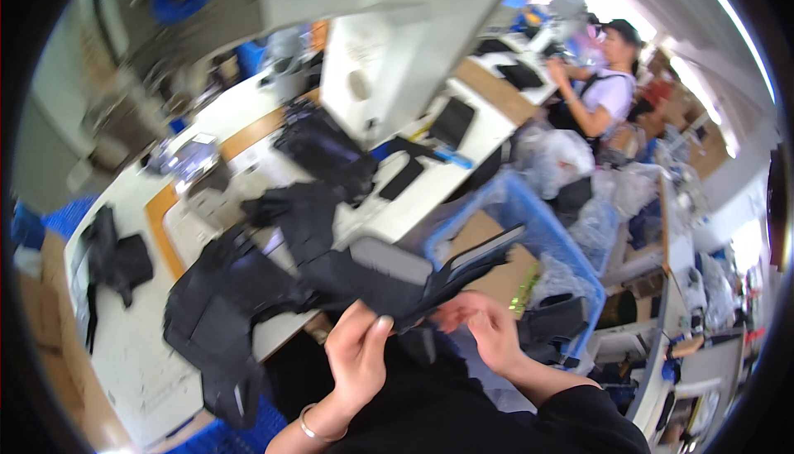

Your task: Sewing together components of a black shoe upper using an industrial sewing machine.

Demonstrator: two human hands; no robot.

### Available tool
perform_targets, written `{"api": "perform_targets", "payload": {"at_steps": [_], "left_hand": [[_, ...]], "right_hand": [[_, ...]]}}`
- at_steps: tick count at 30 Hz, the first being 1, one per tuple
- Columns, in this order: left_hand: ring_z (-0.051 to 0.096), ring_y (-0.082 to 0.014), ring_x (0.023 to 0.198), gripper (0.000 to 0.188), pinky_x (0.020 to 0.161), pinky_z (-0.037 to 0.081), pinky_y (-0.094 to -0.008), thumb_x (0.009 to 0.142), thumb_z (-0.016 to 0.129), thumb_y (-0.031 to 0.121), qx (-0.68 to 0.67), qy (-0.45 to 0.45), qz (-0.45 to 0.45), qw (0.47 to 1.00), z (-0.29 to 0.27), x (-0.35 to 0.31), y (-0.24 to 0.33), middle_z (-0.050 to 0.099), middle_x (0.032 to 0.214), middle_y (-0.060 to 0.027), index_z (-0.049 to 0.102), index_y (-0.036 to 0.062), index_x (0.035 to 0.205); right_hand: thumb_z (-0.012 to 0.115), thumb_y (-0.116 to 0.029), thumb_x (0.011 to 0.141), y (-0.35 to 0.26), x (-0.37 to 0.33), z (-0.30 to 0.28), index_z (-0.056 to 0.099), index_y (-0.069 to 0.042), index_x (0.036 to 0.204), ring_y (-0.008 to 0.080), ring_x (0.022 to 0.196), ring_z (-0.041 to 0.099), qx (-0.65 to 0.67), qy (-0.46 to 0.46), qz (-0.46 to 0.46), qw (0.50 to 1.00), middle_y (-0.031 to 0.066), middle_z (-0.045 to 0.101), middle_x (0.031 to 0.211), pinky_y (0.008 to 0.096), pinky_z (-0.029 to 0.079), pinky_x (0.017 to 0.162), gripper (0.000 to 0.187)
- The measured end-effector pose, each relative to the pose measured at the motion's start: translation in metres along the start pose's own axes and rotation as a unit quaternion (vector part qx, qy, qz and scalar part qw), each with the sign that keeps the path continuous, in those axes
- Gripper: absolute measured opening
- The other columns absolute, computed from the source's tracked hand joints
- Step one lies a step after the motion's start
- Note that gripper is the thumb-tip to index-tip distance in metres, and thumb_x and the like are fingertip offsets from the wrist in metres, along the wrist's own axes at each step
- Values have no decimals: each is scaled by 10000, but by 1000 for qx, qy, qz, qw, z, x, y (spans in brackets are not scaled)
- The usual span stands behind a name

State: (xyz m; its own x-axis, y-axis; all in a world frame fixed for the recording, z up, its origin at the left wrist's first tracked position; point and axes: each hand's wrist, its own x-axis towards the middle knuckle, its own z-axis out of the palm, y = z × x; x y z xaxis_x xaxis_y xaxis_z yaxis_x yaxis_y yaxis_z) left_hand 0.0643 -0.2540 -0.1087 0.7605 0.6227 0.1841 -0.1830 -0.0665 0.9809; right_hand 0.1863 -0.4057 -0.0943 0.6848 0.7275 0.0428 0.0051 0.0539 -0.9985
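Note:
My left hand (357, 353) pinches the lower edge of a black fabric piece (395, 295) between thumb and fingers. A grey panel (390, 260) is set into that piece, and its right part stands up in a flap with a grey strip. Close under this flap is my right hand (488, 332), its fingertips smeared by motion, so I cannot tell whether it grips the fabric. Joined or overlapping black padded fabric (223, 289) spreads leftward from the held piece across the white table (136, 371); where one part ends is unclear.
A sewing machine (364, 74) stands beyond the table. Flat black pieces (453, 121) lie on its right side. A blue bin (591, 284) with cardboard and plastic bags is at my right. Another person (608, 94) works farther back. Black fabric (120, 255) lies at far left.

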Motion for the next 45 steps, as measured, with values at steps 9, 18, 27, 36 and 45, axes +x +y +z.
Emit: {"api": "perform_targets", "payload": {"at_steps": [9,18,27,36,45], "left_hand": [[635,-317,1100,345,738,583,-350,672,737,7,274,-174,348,879,27,2,-4,587,856,-78,723,48,1015],[622,-165,837,205,745,504,-291,858,714,116,-171,-130,-156,964,18,-10,-24,614,886,-54,644,-21,993],[531,-33,711,108,632,428,-193,880,688,22,-244,-122,-214,938,32,-7,-16,605,821,28,693,2,987],[616,-150,1048,305,936,498,-341,927,619,53,-459,-136,-344,808,31,0,-18,655,1127,-61,589,36,1231],[646,-124,942,197,816,544,-305,912,633,26,-390,-102,-301,864,42,-9,-38,679,1060,-36,644,66,1105]], "right_hand": [[551,-284,974,-26,-3,-50,660,21,984,78,734,584,2,49,261,964,20,647,831,243,459,630,325],[594,-128,935,-50,3,-62,672,26,1003,39,784,558,-106,-2,171,980,-21,647,861,224,451,665,185],[606,-83,921,-49,15,-54,679,22,1022,55,817,589,-73,-59,180,979,-6,666,902,232,478,720,163],[644,-81,912,-48,14,-48,687,21,990,50,782,568,-118,-87,127,981,-3,661,873,230,459,677,135],[689,-85,875,-56,12,-47,673,21,1020,69,830,580,-131,-104,157,973,8,668,916,250,475,731,180]]}}
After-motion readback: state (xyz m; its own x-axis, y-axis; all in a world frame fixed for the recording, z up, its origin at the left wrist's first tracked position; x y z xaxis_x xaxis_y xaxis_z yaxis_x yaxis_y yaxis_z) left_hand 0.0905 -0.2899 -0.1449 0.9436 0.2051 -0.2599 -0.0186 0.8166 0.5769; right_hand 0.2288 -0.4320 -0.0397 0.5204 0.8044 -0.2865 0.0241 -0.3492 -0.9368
